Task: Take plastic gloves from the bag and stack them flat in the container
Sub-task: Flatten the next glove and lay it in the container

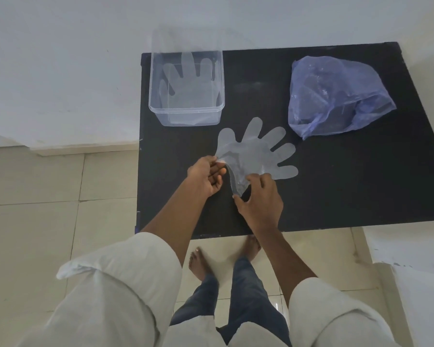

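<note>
A clear plastic glove (254,150) lies spread on the black table (336,184), fingers pointing away and to the right. My left hand (206,175) pinches the glove's left cuff edge. My right hand (259,199) pinches the crumpled cuff from the right. A clear rectangular container (186,113) stands at the table's back left, with gloves (188,81) lying flat inside. A blue translucent bag (336,96) sits at the back right; its contents are hard to make out.
The table's left edge runs just beside the container, its near edge just behind my hands. A white wall lies to the left and back. Tiled floor, my legs and bare feet are below. A white surface (416,271) stands at the right.
</note>
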